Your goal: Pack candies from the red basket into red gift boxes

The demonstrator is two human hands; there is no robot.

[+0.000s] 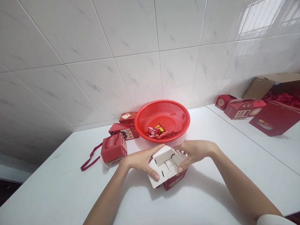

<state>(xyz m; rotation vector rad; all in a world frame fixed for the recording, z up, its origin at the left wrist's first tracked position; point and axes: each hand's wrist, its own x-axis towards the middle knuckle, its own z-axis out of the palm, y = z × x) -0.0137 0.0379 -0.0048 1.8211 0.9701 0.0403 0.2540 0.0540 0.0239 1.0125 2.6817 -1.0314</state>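
Between my hands is a small red gift box [175, 181] with its top flaps raised and its white inside showing. My left hand [145, 161] grips the flaps on the left, its thumb lying on a white flap and its fingers behind. On the right side, my right hand [191, 153] holds the box wall with the thumb over the rim; some fingertips are hidden behind the flaps. Just beyond the box stands a red plastic basket [164, 107], with several small wrapped snacks [161, 132] in its bottom.
Left of the basket are a red box with a ribbon handle [113, 147] and two other red boxes [128, 131]. At the far right, red boxes [241, 107] stand beside a cardboard carton [260, 87] and a large red box [272, 120]. A tiled wall [136, 75] backs the white table [58, 175].
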